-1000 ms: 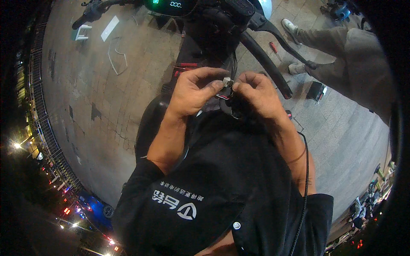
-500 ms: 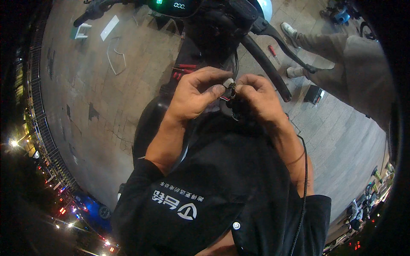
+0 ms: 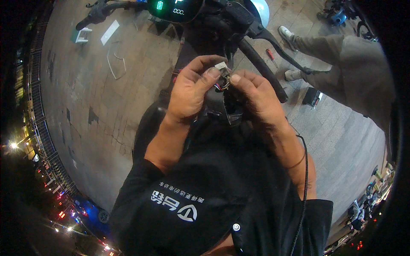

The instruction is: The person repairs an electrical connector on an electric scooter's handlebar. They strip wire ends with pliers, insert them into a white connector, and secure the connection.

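Between the thumb and fingers of my left hand [image 3: 191, 87] is a white plastic wire connector [image 3: 221, 66]. Thin coloured wires [image 3: 219, 87] come out of its lower end. My right hand [image 3: 256, 91] is closed in a pinch on those wires, close beside the connector. Both hands are held over the dark body of an electric scooter, below its lit display [image 3: 171, 10]. Black material [image 3: 232, 112] hangs under the wires. My right fingertips partly cover where the wires enter the connector.
The right handlebar grip [image 3: 267, 72] and its brake lever [image 3: 284, 47] reach past my right hand. A person's leg [image 3: 329, 49] stands at the right. On the paving lie a red screwdriver [image 3: 270, 54], a dark box [image 3: 312, 97] and a white panel [image 3: 110, 32]; a small stool [image 3: 81, 35] stands left.
Both hands have moved slightly up and left with the connector, which is now turned so more of its white side shows. The red-handled tools beside my left hand are now mostly hidden.
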Demonstrator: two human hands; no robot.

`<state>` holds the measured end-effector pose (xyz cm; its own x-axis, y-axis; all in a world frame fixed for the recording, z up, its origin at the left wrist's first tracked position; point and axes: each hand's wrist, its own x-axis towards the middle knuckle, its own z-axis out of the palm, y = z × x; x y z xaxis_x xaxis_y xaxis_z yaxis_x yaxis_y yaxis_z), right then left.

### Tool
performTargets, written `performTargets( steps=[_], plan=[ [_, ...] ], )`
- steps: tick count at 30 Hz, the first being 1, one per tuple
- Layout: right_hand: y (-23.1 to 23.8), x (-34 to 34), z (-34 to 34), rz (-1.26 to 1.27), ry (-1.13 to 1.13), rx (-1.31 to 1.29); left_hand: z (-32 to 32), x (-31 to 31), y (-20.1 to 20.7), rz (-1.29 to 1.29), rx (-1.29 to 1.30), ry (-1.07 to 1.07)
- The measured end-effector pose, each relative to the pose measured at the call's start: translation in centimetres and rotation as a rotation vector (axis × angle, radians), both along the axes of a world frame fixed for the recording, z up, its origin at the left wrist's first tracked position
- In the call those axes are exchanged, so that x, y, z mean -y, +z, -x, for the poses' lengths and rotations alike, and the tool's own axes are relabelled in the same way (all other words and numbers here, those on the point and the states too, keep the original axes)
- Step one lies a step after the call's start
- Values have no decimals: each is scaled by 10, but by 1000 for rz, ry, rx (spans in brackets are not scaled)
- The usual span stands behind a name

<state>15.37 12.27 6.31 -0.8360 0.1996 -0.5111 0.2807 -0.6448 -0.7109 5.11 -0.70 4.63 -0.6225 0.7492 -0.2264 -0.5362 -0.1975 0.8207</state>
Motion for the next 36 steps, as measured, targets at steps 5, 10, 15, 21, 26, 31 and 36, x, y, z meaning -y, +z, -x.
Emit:
performTargets(
  steps=[5,10,15,21,26,31,36],
  plan=[
    [-16,0,-16,-150,-42,-8,-14,-8,-13,16,71,55],
    [-9,-1,-23,-620,-157,-126,-16,-12,-14,-11,75,38],
    [-20,-25,-23,-1340,-150,-497,-24,-13,-19,-37,109,43],
    [-28,-31,-20,-1505,-54,-654,-26,-13,-21,-44,117,61],
    [-32,-29,-21,-1489,-58,-697,-30,-13,-23,-110,216,80],
    [-31,-31,-22,-1450,-54,-706,-34,-16,-19,-99,339,129],
    [-32,-32,-21,-1428,-25,-714,-34,-14,-25,-117,405,121]
  ],
)
